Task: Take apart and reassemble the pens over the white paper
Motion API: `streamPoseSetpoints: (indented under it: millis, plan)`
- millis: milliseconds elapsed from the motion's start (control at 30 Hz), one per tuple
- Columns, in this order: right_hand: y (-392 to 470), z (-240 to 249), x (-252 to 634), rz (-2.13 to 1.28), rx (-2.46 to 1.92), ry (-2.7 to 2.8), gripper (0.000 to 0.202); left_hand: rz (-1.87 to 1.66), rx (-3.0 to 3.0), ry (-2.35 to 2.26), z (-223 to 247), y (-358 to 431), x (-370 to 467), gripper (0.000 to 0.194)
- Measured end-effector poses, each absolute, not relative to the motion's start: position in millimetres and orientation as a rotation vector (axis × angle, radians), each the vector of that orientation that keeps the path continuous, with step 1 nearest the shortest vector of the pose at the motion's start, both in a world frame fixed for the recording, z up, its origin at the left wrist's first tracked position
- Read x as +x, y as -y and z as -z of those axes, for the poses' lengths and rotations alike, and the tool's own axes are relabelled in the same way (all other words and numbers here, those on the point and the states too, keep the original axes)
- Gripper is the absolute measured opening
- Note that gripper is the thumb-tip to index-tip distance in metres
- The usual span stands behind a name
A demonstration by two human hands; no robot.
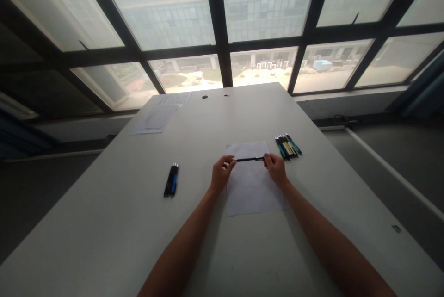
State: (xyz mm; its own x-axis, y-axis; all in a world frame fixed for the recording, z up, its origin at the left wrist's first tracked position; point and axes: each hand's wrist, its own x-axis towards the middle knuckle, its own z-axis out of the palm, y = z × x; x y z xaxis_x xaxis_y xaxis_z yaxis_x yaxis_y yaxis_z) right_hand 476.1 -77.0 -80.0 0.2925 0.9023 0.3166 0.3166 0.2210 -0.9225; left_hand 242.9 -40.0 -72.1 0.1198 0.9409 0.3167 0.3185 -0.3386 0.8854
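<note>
A slim black pen (249, 159) is held level above a white sheet of paper (255, 190). My left hand (222, 170) pinches its silvery tip end. At the other end, the fingers of my right hand (275, 168) are closed on the pen. Just beyond my right hand lies a row of several pens (288, 146), black with green, yellow and white parts. Off to the left of my left hand, a small group of pens (171, 180), black and blue, rests side by side on the table.
The white table (114, 223) reaches to a large window (260, 5). Printed papers (156, 117) lie at its far left, and two cable holes (204, 97) sit near the far edge. A small dark item (396, 228) lies near the right edge.
</note>
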Motion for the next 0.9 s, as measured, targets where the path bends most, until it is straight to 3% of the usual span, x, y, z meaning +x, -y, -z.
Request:
streamPoseSetpoints:
  millis: [267,900]
  plan:
    - [76.3,81.3,476.8,-0.613,-1.345,1.251,0.053,-1.227,1.786,-1.232,73.0,40.4,243.4,0.02]
    - [75.5,85.0,477.9,-0.616,-1.303,1.252,0.052,-1.131,1.771,-1.204,69.6,41.4,243.3,0.04]
